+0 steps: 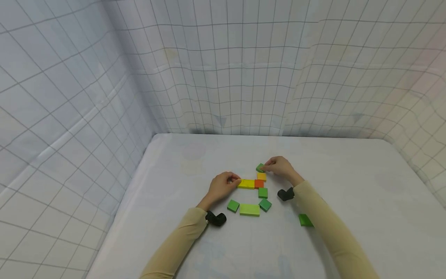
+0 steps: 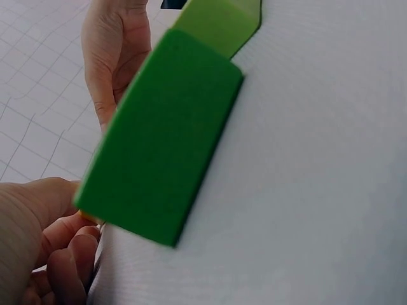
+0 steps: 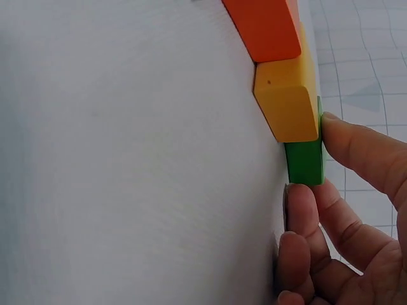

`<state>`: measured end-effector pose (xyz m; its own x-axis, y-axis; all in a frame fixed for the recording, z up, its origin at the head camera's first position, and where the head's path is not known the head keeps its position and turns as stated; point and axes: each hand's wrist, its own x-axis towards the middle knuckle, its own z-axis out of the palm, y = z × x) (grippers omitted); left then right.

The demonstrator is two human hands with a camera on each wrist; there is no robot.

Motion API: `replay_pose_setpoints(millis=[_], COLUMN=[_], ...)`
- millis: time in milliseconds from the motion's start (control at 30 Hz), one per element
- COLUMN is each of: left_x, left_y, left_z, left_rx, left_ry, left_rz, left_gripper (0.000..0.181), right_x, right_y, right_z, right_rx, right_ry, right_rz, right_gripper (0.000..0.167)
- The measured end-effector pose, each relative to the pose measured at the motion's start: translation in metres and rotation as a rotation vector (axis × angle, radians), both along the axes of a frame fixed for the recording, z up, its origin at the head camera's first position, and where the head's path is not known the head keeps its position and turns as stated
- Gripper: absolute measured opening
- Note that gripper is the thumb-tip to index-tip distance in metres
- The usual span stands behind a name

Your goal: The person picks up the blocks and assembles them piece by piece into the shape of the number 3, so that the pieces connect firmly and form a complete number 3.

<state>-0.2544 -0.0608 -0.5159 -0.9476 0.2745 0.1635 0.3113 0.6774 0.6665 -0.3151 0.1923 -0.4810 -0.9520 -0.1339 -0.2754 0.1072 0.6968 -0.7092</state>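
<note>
In the head view my left hand (image 1: 223,184) pinches the left end of a long yellow block (image 1: 247,184), mostly hidden by the hand and a green block in the left wrist view. My right hand (image 1: 280,167) holds a small green block (image 1: 259,167) between thumb and fingers at the far end of the arrangement. That block touches or nearly touches an orange-yellow block (image 3: 286,98), seen close up in the right wrist view. Just nearer lies an orange-red block (image 1: 259,184), against the yellow one's right end. Below it sits another green block (image 1: 263,193).
Toward the near side are a lime block (image 1: 249,210), a tilted green block (image 1: 233,205) and a tilted darker green block (image 1: 265,205). A green piece (image 1: 305,220) lies partly behind my right sleeve. Gridded white cloth (image 1: 226,77) hangs behind the white table (image 1: 366,186).
</note>
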Motion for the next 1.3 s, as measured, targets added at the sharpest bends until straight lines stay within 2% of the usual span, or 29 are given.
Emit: replay_pose_setpoints(millis=[200,367,500,633,800,900,1033,1167,1300], left_x=[0.001,0.001,0.001,0.000,0.001,0.001,0.000,0.001,0.000], left_y=[0.001,0.001,0.001,0.001,0.002,0.002,0.003,0.002,0.002], left_z=[0.001,0.002,0.001,0.000,0.003,0.004,0.003,0.002,0.000], left_rx=[-0.007,-0.004,0.000,-0.008,-0.011,-0.013,-0.025,-0.020,-0.014], left_ry=[-0.007,-0.008,-0.007,-0.006,-0.003,0.001,0.004,0.019,0.029], left_rz=[0.003,0.003,0.000,0.001,0.004,0.005,0.007,0.010,0.009], left_gripper=[0.020,0.019,0.019,0.019,0.020,0.020,0.020,0.021,0.022], right_x=[0.002,0.003,0.003,0.012,0.032,0.049,0.076,0.100,0.116], right_y=[0.000,0.004,0.018,0.040,0.074,0.093,0.110,0.120,0.128], right_z=[0.001,0.002,0.004,0.012,0.020,0.024,0.027,0.022,0.017], right_rx=[0.017,-0.005,-0.034,0.022,0.132,0.112,0.042,0.057,0.109], right_ry=[0.015,0.011,-0.017,-0.060,-0.093,-0.115,-0.137,-0.050,0.049], right_rz=[0.014,0.033,0.096,0.218,0.418,0.516,0.590,0.640,0.659], right_gripper=[0.036,0.045,0.051,0.044,0.027,0.024,0.031,0.038,0.039])
